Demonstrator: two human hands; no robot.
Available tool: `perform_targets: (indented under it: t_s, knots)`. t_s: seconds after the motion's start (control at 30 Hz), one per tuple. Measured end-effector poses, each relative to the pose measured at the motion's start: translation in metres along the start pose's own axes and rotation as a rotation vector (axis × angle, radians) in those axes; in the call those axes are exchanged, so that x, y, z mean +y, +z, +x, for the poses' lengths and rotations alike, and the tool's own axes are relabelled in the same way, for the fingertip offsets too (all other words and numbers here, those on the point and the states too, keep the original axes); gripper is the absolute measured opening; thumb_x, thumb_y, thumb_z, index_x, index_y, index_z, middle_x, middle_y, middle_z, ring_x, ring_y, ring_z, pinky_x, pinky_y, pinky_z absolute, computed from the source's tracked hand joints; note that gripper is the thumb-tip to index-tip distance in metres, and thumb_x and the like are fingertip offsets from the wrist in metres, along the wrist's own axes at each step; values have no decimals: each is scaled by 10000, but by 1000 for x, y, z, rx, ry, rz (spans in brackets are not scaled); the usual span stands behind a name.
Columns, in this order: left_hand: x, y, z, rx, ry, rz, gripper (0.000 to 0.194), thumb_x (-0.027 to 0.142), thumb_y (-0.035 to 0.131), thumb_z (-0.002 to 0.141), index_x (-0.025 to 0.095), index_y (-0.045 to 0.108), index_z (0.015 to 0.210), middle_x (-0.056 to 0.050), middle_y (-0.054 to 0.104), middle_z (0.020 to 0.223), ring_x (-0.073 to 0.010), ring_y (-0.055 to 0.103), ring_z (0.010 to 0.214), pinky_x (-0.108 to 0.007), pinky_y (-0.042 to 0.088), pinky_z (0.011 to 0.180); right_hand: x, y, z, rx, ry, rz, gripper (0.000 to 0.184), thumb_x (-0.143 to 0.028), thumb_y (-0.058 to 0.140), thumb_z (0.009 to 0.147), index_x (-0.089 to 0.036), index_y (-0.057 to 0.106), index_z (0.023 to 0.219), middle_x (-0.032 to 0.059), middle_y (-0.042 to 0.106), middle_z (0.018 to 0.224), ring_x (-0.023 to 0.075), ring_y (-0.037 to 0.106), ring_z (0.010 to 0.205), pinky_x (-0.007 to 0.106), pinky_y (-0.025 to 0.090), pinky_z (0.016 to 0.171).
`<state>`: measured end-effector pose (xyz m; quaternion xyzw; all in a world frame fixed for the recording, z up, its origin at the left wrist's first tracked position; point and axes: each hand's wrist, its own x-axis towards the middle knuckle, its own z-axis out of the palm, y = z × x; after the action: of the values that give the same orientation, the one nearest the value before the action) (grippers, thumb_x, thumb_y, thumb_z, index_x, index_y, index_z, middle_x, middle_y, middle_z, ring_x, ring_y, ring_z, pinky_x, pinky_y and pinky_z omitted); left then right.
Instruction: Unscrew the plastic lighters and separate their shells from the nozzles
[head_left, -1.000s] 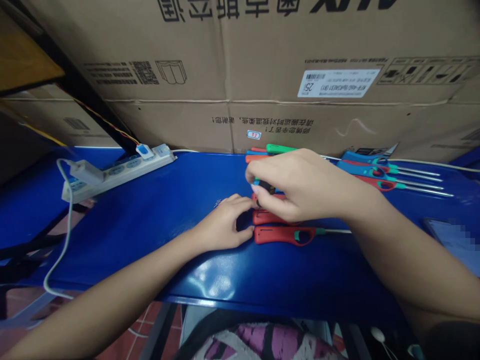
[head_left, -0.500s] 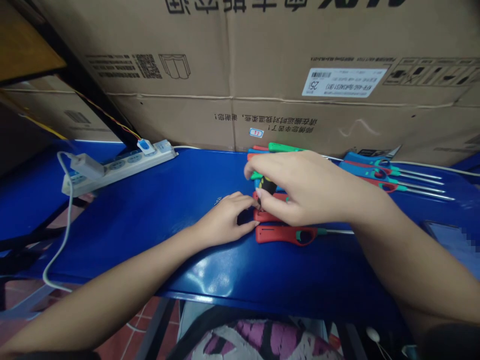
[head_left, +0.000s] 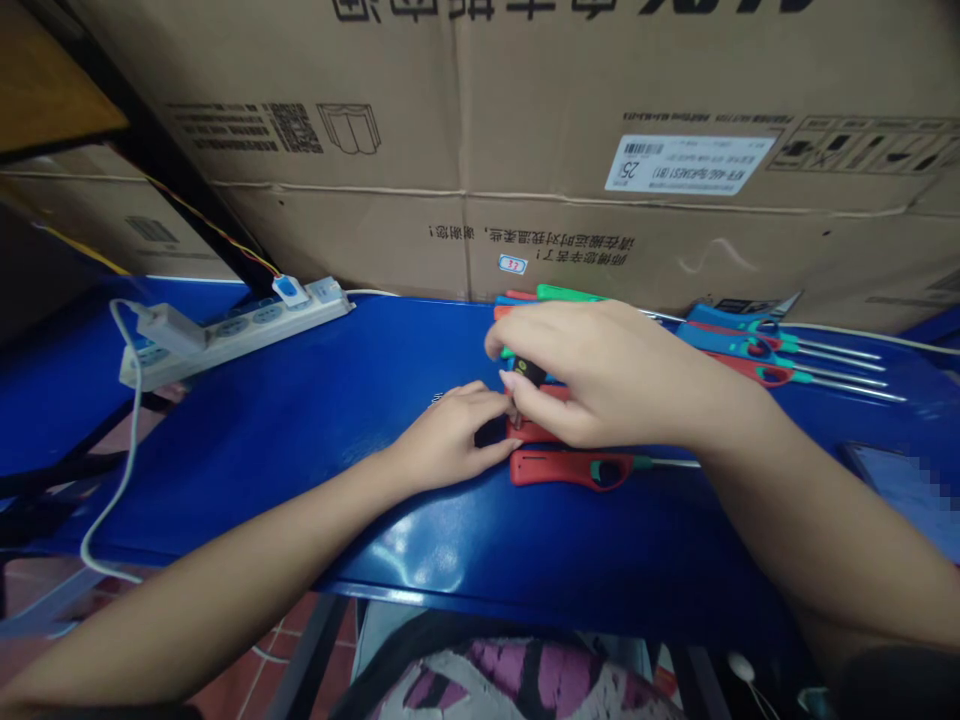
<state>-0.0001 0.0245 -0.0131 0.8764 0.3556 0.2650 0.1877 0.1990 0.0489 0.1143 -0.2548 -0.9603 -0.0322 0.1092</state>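
Note:
Pinched in my right hand (head_left: 592, 370) is a small screwdriver (head_left: 529, 372) with a black and yellow handle. It points down at the butt end of a red gas lighter (head_left: 534, 431), where its tip is hard to make out. The thumb and forefinger of my left hand (head_left: 457, 435) close on that same end from the left. Nearer to me lies another red lighter (head_left: 555, 467) with a green trigger and metal tube. Behind, a row of lighters, one of them green (head_left: 566, 293), is partly covered by my right hand.
More blue and red lighters (head_left: 720, 342) lie at the right with metal tubes pointing right. A power strip (head_left: 247, 330) with plugs sits back left, its white cable hanging down. A big cardboard box (head_left: 375, 240) stands behind the blue table (head_left: 337, 400). A phone-like screen (head_left: 896, 490) is at right.
The screwdriver handle has turned a little between my right fingers, its yellow marks shifting. Both hands stay over the same red lighter. The view has shifted slightly.

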Motion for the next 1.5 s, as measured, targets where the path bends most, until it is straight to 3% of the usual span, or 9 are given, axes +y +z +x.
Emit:
perform_targets:
  t_s: [0.37, 0.5, 0.63, 0.77, 0.9, 1.13, 1.23, 1.37, 1.5]
  knots:
    - [1, 0, 0, -15, -5, 5, 164, 294, 637, 930, 200, 649, 1064, -70, 714, 1050, -254, 652, 1013, -404, 509, 904, 0, -3, -1, -39, 79, 7, 361, -392, 404, 988, -138, 652, 1051, 107, 707, 941, 223, 616, 808, 316, 356, 653]
    - [0, 0, 1, -12, -7, -2, 184, 299, 636, 932, 197, 648, 1086, -81, 709, 1088, -265, 644, 1060, -416, 506, 935, 0, -4, -2, -19, 68, 31, 347, -297, 388, 966, -131, 629, 1153, 121, 698, 1044, 223, 617, 849, 321, 367, 669]
    - [1, -1, 1, -8, -9, -8, 181, 294, 648, 923, 197, 653, 1076, -83, 708, 1100, -267, 644, 1056, -422, 508, 935, -3, -7, -3, -73, 86, 9, 330, -319, 391, 949, -153, 668, 1020, 88, 693, 887, 213, 594, 747, 317, 326, 618]
    - [2, -1, 1, -8, -8, -20, 182, 277, 648, 919, 188, 653, 1078, -85, 709, 1094, -264, 643, 1044, -414, 515, 914, -4, -7, -2, -22, 60, -13, 355, -297, 398, 935, -135, 609, 1170, 136, 677, 1097, 229, 602, 859, 310, 318, 630]
    - [1, -2, 1, -29, -11, -22, 174, 286, 634, 934, 195, 647, 1082, -77, 710, 1083, -258, 642, 1048, -410, 510, 918, -2, -6, 0, -63, 137, -58, 347, -356, 347, 995, -165, 631, 1053, 86, 700, 892, 205, 585, 729, 307, 263, 596]
    - [0, 0, 1, -3, 10, -2, 166, 288, 640, 926, 193, 632, 1062, -75, 701, 1056, -252, 640, 1019, -392, 504, 898, -2, -6, -2, -48, 83, -5, 284, -356, 441, 951, -172, 621, 1071, 59, 699, 843, 182, 559, 675, 294, 247, 581]
    - [1, -1, 1, -13, 10, 12, 139, 283, 635, 930, 185, 626, 1029, -67, 691, 1000, -244, 631, 969, -380, 506, 859, -2, -7, -3, -25, 45, 30, 292, -293, 471, 901, -162, 603, 1126, 84, 707, 973, 189, 574, 745, 294, 249, 582]
    - [0, 0, 0, -20, 15, 14, 176, 289, 621, 945, 189, 618, 1089, -80, 694, 1069, -251, 634, 1025, -397, 506, 902, -2, -8, -3, -38, 91, -48, 273, -348, 424, 943, -169, 630, 947, 67, 687, 807, 180, 535, 654, 304, 222, 569]
    - [-1, 1, -1, -29, 1, 18, 206, 297, 617, 947, 191, 618, 1124, -97, 696, 1127, -275, 633, 1096, -434, 505, 949, -4, -6, 0, -8, 64, -67, 301, -314, 404, 945, -163, 616, 1095, 103, 707, 1017, 203, 584, 773, 306, 225, 574]
